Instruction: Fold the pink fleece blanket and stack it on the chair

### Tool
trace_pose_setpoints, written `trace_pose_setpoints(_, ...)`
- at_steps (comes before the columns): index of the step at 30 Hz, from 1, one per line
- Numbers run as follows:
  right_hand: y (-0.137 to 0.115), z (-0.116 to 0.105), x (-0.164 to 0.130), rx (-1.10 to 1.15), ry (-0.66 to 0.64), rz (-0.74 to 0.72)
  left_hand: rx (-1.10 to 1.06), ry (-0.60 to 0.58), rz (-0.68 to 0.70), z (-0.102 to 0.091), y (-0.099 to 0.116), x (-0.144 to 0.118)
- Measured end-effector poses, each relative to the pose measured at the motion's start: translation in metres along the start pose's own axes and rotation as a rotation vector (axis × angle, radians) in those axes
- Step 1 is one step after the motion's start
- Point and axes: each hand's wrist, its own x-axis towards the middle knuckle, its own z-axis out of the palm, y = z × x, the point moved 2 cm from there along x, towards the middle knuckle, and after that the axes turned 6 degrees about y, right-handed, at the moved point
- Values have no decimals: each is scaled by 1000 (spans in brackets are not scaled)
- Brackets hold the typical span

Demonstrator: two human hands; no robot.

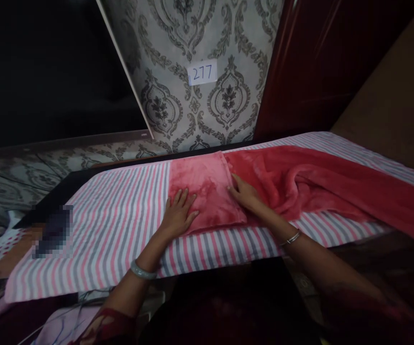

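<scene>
A red plush blanket [318, 172] lies lengthwise over a striped sheet, its left end folded over into a paler pink panel [203, 179]. My left hand [178, 215] rests palm down on the lower left part of that panel, fingers spread. At the panel's right edge, where it meets the darker red part, my right hand [246, 192] touches the cloth with thumb and forefinger apart; its other fingers are partly hidden. Right of this hand the blanket is rumpled, and its far right end hangs over the front edge.
The pink, grey and white striped sheet [120, 215] covers a long surface against a patterned wall [195, 110]. A paper marked 277 [202, 73] is stuck there. A large dark screen [55, 72] stands left, a dark red panel [307, 62] right. Cloths [66, 321] lie lower left.
</scene>
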Motion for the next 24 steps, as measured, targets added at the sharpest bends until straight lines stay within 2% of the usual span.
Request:
trace_pose_setpoints(3,3,2,-9,5,-57,40,-53,48,6,7,-2,1)
trace_pose_setpoints(5,4,5,-10,11,-30,45,-145,92,2,10,-7,0)
trace_pose_setpoints(7,6,7,-10,19,-7,44,-305,173,-66,11,-15,-4)
trace_pose_setpoints(11,10,3,-4,-19,-42,-3,-860,336,-449,8,-32,-25)
trace_pose_setpoints(13,8,-4,4,-84,-18,-79,-1189,345,-622,5,-34,-38)
trace_pose_setpoints(17,-12,-7,37,-120,32,-314,-1658,294,-816,-3,-26,-55)
trace_pose_setpoints(20,-34,12,70,-75,-45,-444,-1842,231,-785,-7,-14,-55)
trace_pose_setpoints(24,-54,41,119,-74,-137,-479,-1890,244,-675,-10,-3,-55)
